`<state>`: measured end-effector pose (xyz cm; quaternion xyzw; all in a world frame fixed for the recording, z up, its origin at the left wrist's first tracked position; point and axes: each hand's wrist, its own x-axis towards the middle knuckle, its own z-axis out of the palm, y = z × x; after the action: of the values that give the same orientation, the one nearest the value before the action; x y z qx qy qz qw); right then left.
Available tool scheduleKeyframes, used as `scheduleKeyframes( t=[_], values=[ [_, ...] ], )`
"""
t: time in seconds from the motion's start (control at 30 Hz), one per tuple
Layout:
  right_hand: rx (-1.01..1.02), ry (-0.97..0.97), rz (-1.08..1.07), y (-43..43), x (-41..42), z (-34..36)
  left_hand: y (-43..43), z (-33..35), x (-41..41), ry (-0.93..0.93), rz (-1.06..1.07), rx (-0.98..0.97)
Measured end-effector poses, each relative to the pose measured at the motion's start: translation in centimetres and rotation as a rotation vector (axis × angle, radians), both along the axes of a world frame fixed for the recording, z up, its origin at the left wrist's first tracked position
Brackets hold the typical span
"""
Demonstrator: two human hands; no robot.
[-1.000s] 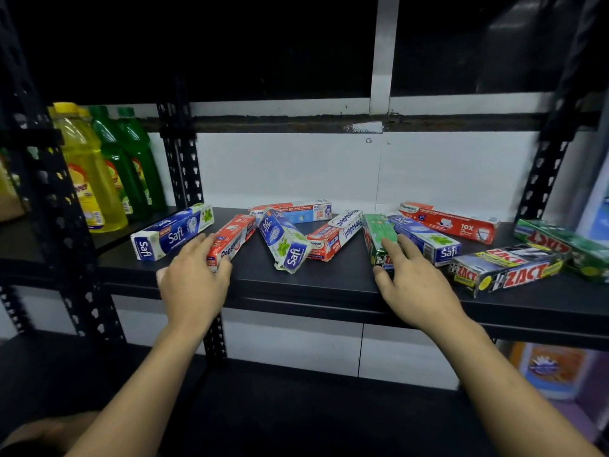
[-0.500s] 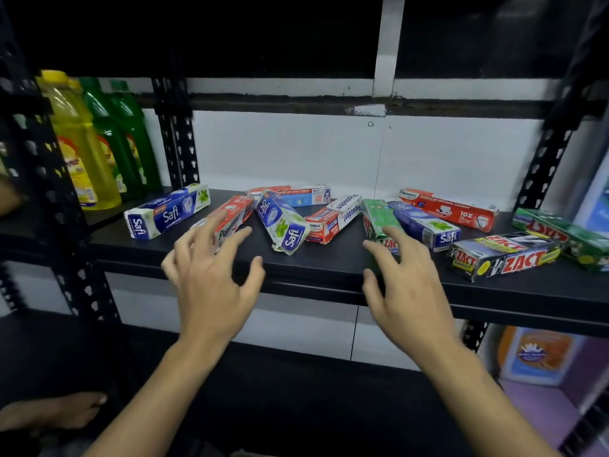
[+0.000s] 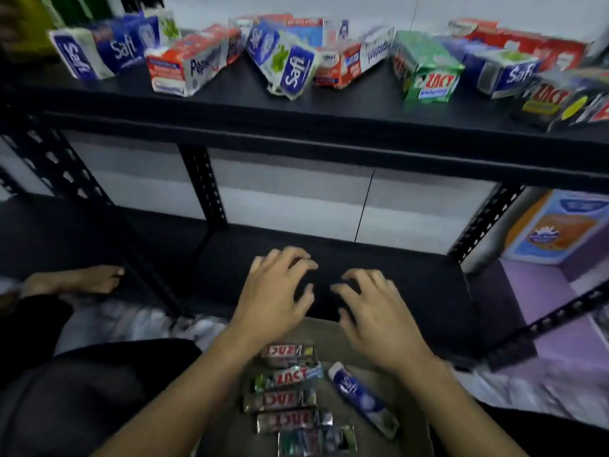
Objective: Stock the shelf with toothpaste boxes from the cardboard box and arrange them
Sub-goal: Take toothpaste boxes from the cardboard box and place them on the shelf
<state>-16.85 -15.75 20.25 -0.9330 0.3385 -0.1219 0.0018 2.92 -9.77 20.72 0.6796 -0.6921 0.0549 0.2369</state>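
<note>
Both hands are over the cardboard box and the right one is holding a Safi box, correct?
No. The head view shows the right hand holding nothing; the Safi box lies in the cardboard box. Both hands are over it, the left hand empty too.

Small shop or stockroom: black slotted-steel shelf (image 3: 296, 127) loaded with branded toothpaste boxes (image 3: 290, 64) (Safi, Zact, Pepsodent, all jumbled), cardboard box (image 3: 412, 400) of more stock below, blue-and-orange retail pack (image 3: 557, 225) on the neighbouring rack.
</note>
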Motion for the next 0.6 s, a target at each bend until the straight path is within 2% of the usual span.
scheduleKeyframes(
  t=[0.13, 0.3, 0.6],
  values=[
    [0.233, 0.191, -0.033, 0.4, -1.9, -7.3, 1.3, -6.9, -0.2, -0.031, -0.051, 0.317],
    [0.472, 0.364, -0.121, 1.8, -4.2, -13.8, 3.5, -15.2, -0.8, 0.075, -0.042, 0.628],
    [0.852, 0.430, -0.278, 4.4, -6.5, -20.7, 6.9, -26.4, -1.6, 0.280, 0.163, 0.984]
  ],
)
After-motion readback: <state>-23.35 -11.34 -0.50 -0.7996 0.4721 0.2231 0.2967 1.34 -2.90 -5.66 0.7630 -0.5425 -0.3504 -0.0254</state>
